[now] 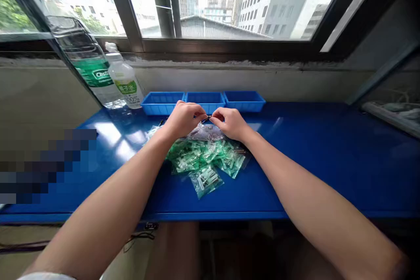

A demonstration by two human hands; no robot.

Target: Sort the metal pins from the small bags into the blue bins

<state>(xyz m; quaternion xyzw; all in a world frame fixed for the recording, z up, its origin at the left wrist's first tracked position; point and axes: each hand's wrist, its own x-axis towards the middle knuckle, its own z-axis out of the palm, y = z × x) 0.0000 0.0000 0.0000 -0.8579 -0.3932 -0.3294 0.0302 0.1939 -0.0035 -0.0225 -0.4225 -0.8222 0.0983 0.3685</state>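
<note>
My left hand [185,117] and my right hand [230,122] meet above the far side of a heap of small bags. Both have thumb and fingers pinched together. Between the fingertips is a small dark piece [207,118], too small to name, and both hands appear to grip it. Below them lie green-tinted plastic bags [197,153] with small pale parts inside. Clear bags [206,132] lie at the far side of the heap, partly under my hands. One bag [206,179] lies nearest me, holding several whitish and metallic pieces.
Three joined blue bins [205,98] stand behind my hands, near the wall. A large water bottle [95,70] and a smaller white-capped bottle [124,79] stand at the back left. The blue tabletop [315,157] extends to the right. A window frame [229,47] rises behind.
</note>
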